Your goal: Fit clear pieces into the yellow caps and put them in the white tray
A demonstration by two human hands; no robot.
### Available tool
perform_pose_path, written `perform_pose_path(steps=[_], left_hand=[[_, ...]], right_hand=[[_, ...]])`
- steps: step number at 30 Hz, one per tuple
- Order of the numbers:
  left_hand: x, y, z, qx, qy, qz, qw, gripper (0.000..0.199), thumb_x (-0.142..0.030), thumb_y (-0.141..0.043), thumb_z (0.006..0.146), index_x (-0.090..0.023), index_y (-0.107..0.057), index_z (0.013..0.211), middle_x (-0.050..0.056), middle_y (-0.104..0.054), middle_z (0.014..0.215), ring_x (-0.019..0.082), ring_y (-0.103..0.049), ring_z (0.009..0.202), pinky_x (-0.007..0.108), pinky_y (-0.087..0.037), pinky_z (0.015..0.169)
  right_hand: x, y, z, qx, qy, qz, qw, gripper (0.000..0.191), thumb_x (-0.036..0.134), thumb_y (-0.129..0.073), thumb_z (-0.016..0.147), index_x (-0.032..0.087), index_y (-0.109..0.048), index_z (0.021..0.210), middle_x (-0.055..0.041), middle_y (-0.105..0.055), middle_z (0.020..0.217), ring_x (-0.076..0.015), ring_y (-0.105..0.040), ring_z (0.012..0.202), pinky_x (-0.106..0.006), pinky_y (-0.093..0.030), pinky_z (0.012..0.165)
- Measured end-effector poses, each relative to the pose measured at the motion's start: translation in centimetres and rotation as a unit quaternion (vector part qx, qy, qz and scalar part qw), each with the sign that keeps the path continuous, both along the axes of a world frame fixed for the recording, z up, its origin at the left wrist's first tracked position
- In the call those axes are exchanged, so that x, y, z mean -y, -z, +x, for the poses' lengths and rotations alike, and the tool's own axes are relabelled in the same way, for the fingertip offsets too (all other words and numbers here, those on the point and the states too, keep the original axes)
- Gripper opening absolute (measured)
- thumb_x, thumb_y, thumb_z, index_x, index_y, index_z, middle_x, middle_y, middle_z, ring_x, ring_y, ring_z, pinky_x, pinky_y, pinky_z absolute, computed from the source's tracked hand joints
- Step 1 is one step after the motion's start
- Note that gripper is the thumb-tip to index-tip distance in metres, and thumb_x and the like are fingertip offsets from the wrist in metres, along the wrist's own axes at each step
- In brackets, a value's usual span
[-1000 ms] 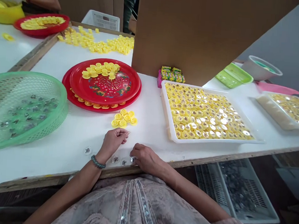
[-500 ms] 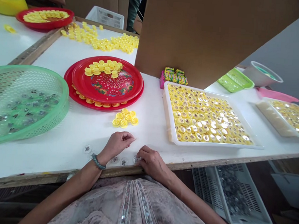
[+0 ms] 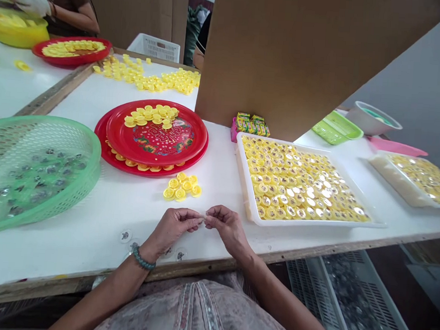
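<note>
Head view: both bare hands meet above the front edge of the white table [image 3: 222, 180], fingertips together. The left hand [image 3: 171, 226], with a green beaded bracelet [image 3: 143, 262] at its wrist, pinches a small piece [image 3: 203, 218] between thumb and fingers. The right hand [image 3: 229, 229] grips the same spot from the other side, thumb and forefinger drawn in. The piece lies between the two sets of fingertips, off the tabletop (too small and too covered to identify).

Clear discs [image 3: 125, 236] with dark marks lie flat along the near edge; one is just left of the left forearm, others sit beneath or beside that wrist, partly hidden. Beyond the hands, a close cluster of yellow cups [image 3: 183, 186] rests directly on the table.

Farther back, an upper red plate [image 3: 119, 143] with a printed motif carries more yellow pieces and sits on a lower red plate [image 3: 99, 139], where further yellow pieces show at the rim. To the left stands a green basket [image 3: 90, 173] containing clear, dark-marked pieces. To the right, a white tray [image 3: 314, 223] is filled with rows of yellow pieces with glossy tops. Behind it, small packets [image 3: 252, 124] stand against a cardboard panel [image 3: 280, 53]. At upper left, a co-worker's gloved hand [image 3: 32, 3] is above a yellow bowl [image 3: 25, 37].
</note>
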State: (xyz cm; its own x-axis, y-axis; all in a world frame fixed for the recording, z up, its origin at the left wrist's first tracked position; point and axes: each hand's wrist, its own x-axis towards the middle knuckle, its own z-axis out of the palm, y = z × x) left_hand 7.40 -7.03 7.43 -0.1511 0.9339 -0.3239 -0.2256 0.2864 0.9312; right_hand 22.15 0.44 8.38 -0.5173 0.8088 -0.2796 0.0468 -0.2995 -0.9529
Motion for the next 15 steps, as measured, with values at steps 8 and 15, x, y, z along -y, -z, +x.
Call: perform_pose_path(steps=[8,15], left_hand=[[-0.1,0.5,0.0,-0.024,-0.086,0.015,0.996,0.023,-0.035,-0.068,0.069,-0.014,-0.069,0.077,0.003,-0.065,0.066,0.011,-0.052,0.061,0.023,-0.043,0.060],[-0.2,0.2,-0.4,0.000,-0.104,0.044,0.994,0.022,-0.030,-0.067,0.071,-0.015,-0.067,0.086,0.002,-0.065,0.075,0.010,-0.053,0.064,0.023,-0.044,0.062]], right_hand=[[1.0,1.1,-2.0,-0.066,0.076,-0.069,0.993,0.023,0.033,-0.074,0.066,0.016,-0.061,0.074,0.0014,-0.061,0.063,-0.0100,-0.056,0.057,-0.024,-0.046,0.060],[1.0,1.3,-2.1,-0.054,0.027,-0.008,0.998,0.017,0.030,-0.070,0.070,0.016,-0.060,0.073,0.0020,-0.058,0.063,-0.0098,-0.054,0.059,-0.023,-0.043,0.058]])
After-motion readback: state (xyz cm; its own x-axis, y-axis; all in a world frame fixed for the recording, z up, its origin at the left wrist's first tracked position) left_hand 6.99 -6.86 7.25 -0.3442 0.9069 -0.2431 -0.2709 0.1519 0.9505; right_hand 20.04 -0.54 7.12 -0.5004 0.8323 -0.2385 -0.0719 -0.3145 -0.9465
